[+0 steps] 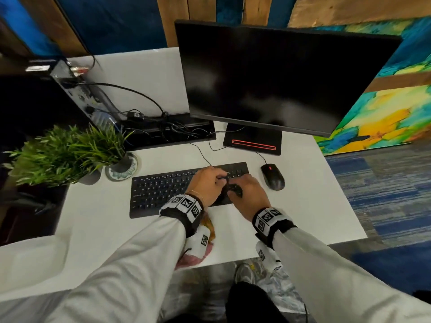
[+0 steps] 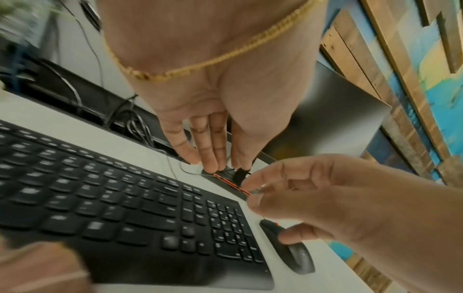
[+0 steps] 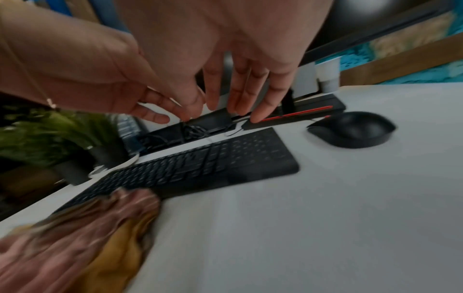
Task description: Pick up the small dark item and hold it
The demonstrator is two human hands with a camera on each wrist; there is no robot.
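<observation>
Both hands hover close together over the right part of a black keyboard (image 1: 163, 192) on a white desk (image 1: 303, 201). My left hand (image 1: 221, 178) and right hand (image 1: 235, 193) pinch a small black object (image 1: 229, 188) between their fingertips; I cannot make out what it is. In the left wrist view the object (image 2: 241, 175) hangs under the left thumb, with the right hand's fingertips (image 2: 250, 188) touching it from the right. The right wrist view is blurred, and the right hand (image 3: 218, 110) hides the object there.
A black mouse (image 1: 272, 177) lies right of the keyboard. Behind stands a dark monitor (image 1: 279, 78) on a base with a red stripe (image 1: 253, 139). Tangled cables fill a black tray (image 1: 168, 134). Two potted plants (image 1: 58, 155) stand at the left. A pink-and-yellow cloth (image 3: 87, 237) lies near the desk's front edge.
</observation>
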